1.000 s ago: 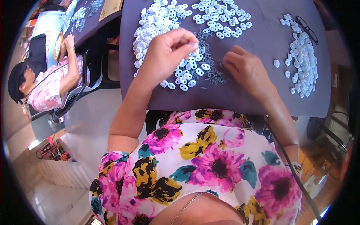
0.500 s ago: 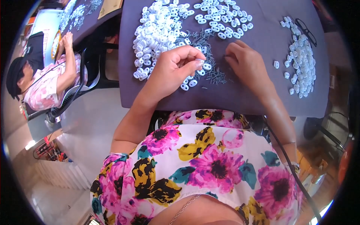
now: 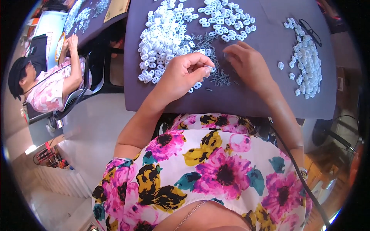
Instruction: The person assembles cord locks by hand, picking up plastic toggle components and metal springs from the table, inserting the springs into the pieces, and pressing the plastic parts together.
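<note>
Left hand (image 3: 187, 75) and right hand (image 3: 249, 63) showing curled fingers, grips unclear from where I'm standing | grey pins (image 3: 221, 79) lying between | white two-holed pieces (image 3: 162, 42) heaping far left

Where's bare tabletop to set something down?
Tabletop between the right hand and right white pile, barring one loose white piece; also between dark pins and near edge. Crowded: left white pile, far-middle white cluster, around left hand.

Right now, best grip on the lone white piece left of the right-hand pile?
Likely pinch the lone white piece by opposite edges, coming from above-left with the right hand: it's small, lies apart, and the pile sits to its right.
</note>
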`<action>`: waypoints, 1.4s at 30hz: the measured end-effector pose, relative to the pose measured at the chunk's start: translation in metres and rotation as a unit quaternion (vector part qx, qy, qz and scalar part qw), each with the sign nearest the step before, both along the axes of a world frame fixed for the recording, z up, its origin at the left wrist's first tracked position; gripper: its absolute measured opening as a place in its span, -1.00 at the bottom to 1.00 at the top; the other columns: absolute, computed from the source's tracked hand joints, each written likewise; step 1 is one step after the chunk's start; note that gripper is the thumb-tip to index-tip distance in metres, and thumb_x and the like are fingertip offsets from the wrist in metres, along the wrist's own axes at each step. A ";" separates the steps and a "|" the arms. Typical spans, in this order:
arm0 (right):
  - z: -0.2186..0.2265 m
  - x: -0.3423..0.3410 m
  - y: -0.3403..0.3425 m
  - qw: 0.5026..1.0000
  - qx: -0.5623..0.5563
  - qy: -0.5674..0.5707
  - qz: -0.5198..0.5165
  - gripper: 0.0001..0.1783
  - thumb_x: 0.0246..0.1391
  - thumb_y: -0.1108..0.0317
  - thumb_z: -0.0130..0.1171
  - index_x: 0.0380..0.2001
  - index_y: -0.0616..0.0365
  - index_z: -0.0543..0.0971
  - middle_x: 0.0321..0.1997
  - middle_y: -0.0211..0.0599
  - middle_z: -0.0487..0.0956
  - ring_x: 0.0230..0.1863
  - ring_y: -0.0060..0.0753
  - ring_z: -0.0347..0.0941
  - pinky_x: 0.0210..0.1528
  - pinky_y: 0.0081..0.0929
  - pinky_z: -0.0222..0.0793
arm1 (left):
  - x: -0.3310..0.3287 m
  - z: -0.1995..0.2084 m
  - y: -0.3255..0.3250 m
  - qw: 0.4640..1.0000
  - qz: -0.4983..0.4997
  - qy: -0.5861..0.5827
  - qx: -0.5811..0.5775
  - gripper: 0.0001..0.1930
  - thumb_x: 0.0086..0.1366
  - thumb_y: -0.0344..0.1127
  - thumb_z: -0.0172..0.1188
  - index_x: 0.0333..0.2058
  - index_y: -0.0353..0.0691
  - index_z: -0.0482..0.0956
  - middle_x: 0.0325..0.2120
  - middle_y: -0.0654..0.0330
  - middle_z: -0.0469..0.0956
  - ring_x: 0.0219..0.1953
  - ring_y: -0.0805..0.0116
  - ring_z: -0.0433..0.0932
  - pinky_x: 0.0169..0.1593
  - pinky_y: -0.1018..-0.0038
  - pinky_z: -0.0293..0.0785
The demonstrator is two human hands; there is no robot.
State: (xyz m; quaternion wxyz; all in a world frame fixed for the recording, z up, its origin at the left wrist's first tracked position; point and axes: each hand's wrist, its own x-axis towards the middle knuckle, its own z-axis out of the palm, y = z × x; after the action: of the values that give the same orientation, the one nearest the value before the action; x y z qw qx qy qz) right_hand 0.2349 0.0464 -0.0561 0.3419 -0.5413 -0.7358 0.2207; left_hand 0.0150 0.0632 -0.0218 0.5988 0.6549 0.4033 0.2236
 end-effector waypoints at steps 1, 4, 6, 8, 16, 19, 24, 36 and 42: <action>0.000 -0.004 0.002 1.000 0.008 -0.011 0.006 -0.92 -0.01 0.43 0.10 -0.42 0.18 0.47 -0.36 -0.14 0.48 -0.31 0.01 0.46 -0.29 -0.19 0.37 | -0.001 0.001 0.000 1.000 0.002 0.001 -0.007 -0.86 0.24 -0.44 0.12 -0.24 -0.32 0.55 -0.43 0.31 0.54 -0.44 0.64 0.46 -0.34 0.68 0.40; -0.002 -0.010 0.009 0.997 -0.001 -0.079 0.021 -0.92 0.00 0.42 0.10 -0.43 0.17 0.46 -0.37 -0.16 0.48 -0.31 0.02 0.47 -0.29 -0.18 0.38 | 0.000 0.003 0.002 1.000 0.012 -0.012 -0.018 -0.86 0.24 -0.44 0.12 -0.24 -0.32 0.55 -0.44 0.30 0.55 -0.46 0.62 0.46 -0.34 0.68 0.40; -0.004 -0.008 0.010 0.997 -0.004 -0.082 0.013 -0.92 0.00 0.41 0.10 -0.44 0.17 0.46 -0.37 -0.16 0.47 -0.31 0.03 0.46 -0.30 -0.17 0.38 | 0.007 0.004 0.006 0.997 0.049 -0.049 -0.025 -0.86 0.24 -0.44 0.12 -0.23 -0.32 0.55 -0.42 0.27 0.56 -0.45 0.60 0.49 -0.35 0.67 0.42; -0.003 -0.007 0.010 0.996 -0.006 -0.087 0.005 -0.91 0.01 0.40 0.10 -0.45 0.17 0.45 -0.37 -0.16 0.47 -0.31 0.04 0.46 -0.31 -0.16 0.38 | 0.017 0.010 0.010 0.995 0.043 -0.085 -0.025 -0.85 0.24 -0.44 0.12 -0.23 -0.33 0.55 -0.40 0.26 0.57 -0.43 0.59 0.51 -0.34 0.68 0.43; 0.022 0.005 -0.007 0.920 -0.236 0.314 -0.001 -0.94 0.05 0.59 0.08 -0.37 0.25 0.50 -0.50 -0.38 0.50 -0.47 -0.61 0.44 -0.42 -0.62 0.36 | 0.027 0.005 0.012 0.999 0.007 -0.035 -0.025 -0.80 0.23 -0.49 0.11 -0.16 -0.31 0.56 -0.40 0.30 0.56 -0.43 0.64 0.47 -0.30 0.69 0.42; 0.021 0.008 -0.006 0.884 -0.242 0.396 0.048 -0.95 0.08 0.58 0.07 -0.36 0.28 0.51 -0.47 -0.42 0.52 -0.48 -0.66 0.44 -0.41 -0.69 0.37 | 0.029 0.007 0.010 0.998 0.018 -0.058 -0.035 -0.81 0.21 -0.49 0.12 -0.18 -0.31 0.54 -0.40 0.29 0.56 -0.43 0.63 0.47 -0.31 0.70 0.41; 0.007 0.009 0.001 0.881 -0.221 0.410 0.077 -0.91 0.07 0.58 0.08 -0.32 0.29 0.53 -0.44 -0.38 0.53 -0.42 -0.62 0.47 -0.36 -0.68 0.41 | 0.028 0.005 0.012 0.997 0.033 -0.055 -0.041 -0.82 0.20 -0.49 0.13 -0.20 -0.30 0.52 -0.41 0.27 0.57 -0.42 0.63 0.48 -0.32 0.70 0.41; 0.005 0.018 -0.003 0.842 -0.219 0.492 0.031 -0.87 0.03 0.61 0.13 -0.30 0.26 0.52 -0.35 -0.39 0.55 -0.34 -0.58 0.50 -0.30 -0.66 0.42 | 0.040 0.006 0.019 0.990 0.067 -0.076 -0.100 -0.83 0.26 -0.46 0.09 -0.17 -0.31 0.47 -0.39 0.10 0.60 -0.42 0.47 0.58 -0.34 0.63 0.48; 0.003 0.012 -0.007 0.831 -0.207 0.514 0.043 -0.87 0.04 0.62 0.13 -0.30 0.26 0.51 -0.37 -0.40 0.55 -0.34 -0.62 0.49 -0.29 -0.68 0.41 | 0.053 0.006 0.012 0.995 0.052 -0.053 -0.065 -0.73 0.27 -0.52 0.02 -0.04 -0.34 0.44 -0.40 0.16 0.59 -0.41 0.49 0.57 -0.29 0.62 0.49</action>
State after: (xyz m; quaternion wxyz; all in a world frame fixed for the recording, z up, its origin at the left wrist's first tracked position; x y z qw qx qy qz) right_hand 0.2468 0.0391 -0.0528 0.5410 -0.3758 -0.4128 0.6291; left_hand 0.0681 0.0756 -0.0155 0.6480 0.5802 0.4180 0.2622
